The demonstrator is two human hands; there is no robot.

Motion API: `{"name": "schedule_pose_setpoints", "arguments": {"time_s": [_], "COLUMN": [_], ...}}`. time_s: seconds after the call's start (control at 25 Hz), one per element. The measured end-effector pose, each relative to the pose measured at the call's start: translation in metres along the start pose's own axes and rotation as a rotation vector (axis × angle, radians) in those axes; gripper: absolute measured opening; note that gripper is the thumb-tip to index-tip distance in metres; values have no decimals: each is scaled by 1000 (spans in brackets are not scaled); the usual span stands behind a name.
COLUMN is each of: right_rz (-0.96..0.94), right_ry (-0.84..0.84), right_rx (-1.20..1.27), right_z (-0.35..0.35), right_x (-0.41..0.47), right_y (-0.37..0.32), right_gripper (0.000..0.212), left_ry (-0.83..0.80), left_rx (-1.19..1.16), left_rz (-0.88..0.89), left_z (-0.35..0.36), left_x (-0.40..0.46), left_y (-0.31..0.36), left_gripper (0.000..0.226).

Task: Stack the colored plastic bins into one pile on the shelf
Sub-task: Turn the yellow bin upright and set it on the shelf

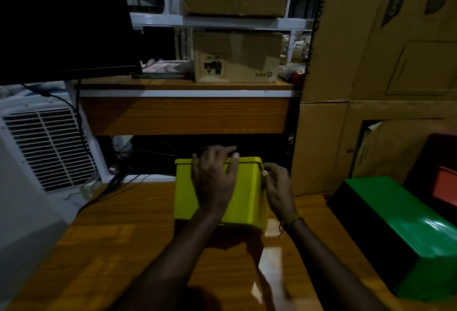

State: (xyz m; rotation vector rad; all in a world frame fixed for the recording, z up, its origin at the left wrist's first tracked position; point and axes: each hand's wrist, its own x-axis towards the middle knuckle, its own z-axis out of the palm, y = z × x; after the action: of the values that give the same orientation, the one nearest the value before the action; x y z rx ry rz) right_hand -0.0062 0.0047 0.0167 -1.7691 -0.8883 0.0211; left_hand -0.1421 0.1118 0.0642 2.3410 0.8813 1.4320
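A glossy wooden table (pixel 118 249) carries the bins — a yellow bin (pixel 188 194) sits near its far edge, and a green bin (pixel 405 231) lies well apart at the right side. Behind the green one stands a red bin (pixel 445 179), though whether it rests on the table cannot be told. Black cables (pixel 108 187) trail over the far left corner.

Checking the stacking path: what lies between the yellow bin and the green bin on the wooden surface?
Head view: only bare wooden surface lies between yellow bin and green bin, apart from the right hand gripping the yellow bin's right side.
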Motion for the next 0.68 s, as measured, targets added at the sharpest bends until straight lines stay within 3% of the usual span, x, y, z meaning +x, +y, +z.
{"name": "schedule_pose_setpoints", "arguments": {"time_s": [0.08, 0.24, 0.4, 0.56, 0.68], "right_rz": [58, 201, 407, 477, 519], "right_ry": [17, 29, 52, -4, -13], "right_rx": [43, 224, 581, 685, 684], "right_z": [-4, -2, -6, -8, -4], "right_x": [3, 5, 5, 6, -2], "right_y": [22, 27, 0, -5, 4], "right_gripper": [36, 38, 29, 25, 23], "left_ry": [-15, -120, 27, 186, 198], "left_rx": [104, -48, -201, -326, -396], "left_rz": [-205, -392, -414, -462, -638], "left_z": [0, -2, -7, -12, -15], "left_x": [0, 6, 5, -14, -18], "left_y": [-20, -32, -41, -39, -44], "left_gripper": [36, 32, 27, 16, 22]}}
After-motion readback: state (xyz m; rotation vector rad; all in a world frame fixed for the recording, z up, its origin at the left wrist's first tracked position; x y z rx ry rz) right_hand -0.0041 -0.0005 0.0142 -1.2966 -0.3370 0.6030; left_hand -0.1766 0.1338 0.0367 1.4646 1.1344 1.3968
